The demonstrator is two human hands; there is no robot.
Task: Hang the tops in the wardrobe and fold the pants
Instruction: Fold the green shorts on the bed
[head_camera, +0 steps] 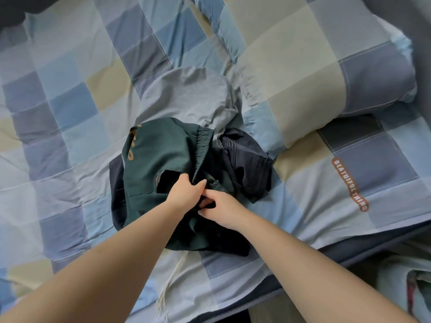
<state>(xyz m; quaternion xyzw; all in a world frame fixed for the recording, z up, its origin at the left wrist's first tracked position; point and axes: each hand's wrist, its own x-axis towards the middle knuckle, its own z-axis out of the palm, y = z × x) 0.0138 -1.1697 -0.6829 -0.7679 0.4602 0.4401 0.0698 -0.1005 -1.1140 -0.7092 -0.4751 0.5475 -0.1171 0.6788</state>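
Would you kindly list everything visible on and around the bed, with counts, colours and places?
Dark green garment with orange lettering: one, top of the pile, mid-bed.
Grey knit garment: one, behind the pile.
Navy dark garment: one, crumpled, right of the green one.
Cream drawstring cord: one, trailing toward the bed's near edge.
Checked blue-beige pillow: one, upper right.
Checked blue-beige bedsheet: one, under everything.
Left hand: grips green fabric.
Right hand: pinches fabric beside it.

The dark green garment (pixel 149 159) looks like matt woven cloth, the grey one (pixel 186 96) soft jersey knit, and the checked bedcover (pixel 70 89) smooth, creased cotton-like fabric.
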